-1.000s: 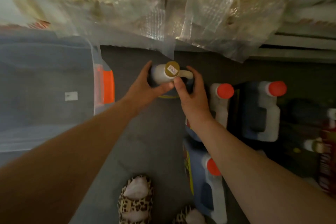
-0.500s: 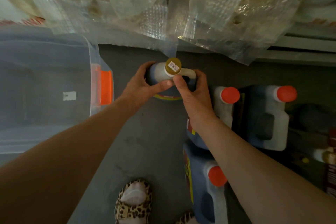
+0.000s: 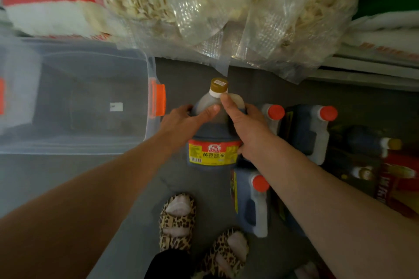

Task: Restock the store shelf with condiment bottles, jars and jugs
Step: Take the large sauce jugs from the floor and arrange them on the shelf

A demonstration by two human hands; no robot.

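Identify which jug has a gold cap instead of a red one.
The jug held by both hands, left and right: its cap is gold; three floor jugs have red caps.

— Upper area?
— Clear bags of pale dried strips (image 3: pixel 204 2), overhanging; red-and-white sack (image 3: pixel 47 0) at far left; green-and-white sack (image 3: pixel 390 7) at far right.
— Left of centre?
— Translucent storage bin (image 3: pixel 74 102) with orange latch (image 3: pixel 159 103), standing on grey floor (image 3: pixel 113 179).
— Bottom edge?
— Leopard-print slippers (image 3: pixel 179 222), side by side.
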